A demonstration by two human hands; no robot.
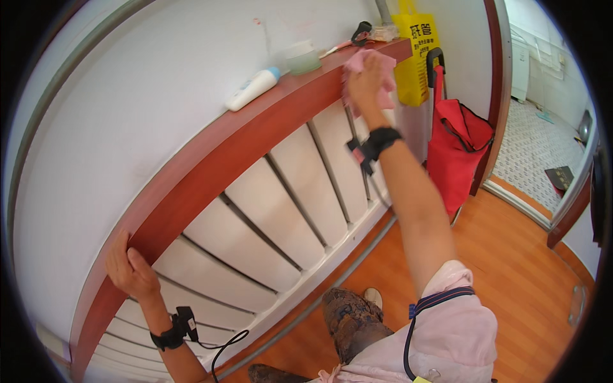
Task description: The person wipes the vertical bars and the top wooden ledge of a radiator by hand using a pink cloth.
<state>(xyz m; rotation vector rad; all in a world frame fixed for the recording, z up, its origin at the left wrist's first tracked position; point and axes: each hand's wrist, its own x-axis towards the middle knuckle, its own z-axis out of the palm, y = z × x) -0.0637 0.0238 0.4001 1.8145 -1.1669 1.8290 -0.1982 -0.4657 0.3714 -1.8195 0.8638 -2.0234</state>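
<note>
My right hand [366, 84] presses a pink cloth [387, 85] against the front edge and top of a reddish-brown wooden shelf [230, 160], near the shelf's right end. Part of the cloth hangs below that edge, and my palm and fingers cover its middle. Far to the left, my left hand [133, 270] rests on the same shelf, its fingers over the top and its thumb apart; no loose object shows in it. Between the hands, on the shelf top, lie a white plastic bottle with a blue cap [254, 89] and a pale green jar with a white lid [303, 58].
Beyond the cloth sit a black object [362, 33] and a small clear container [384, 32]. A white radiator [273, 210] stands under the shelf. At right are a yellow bag with writing [413, 72], a red trolley bag [455, 148] and a doorway with a patterned floor [527, 139].
</note>
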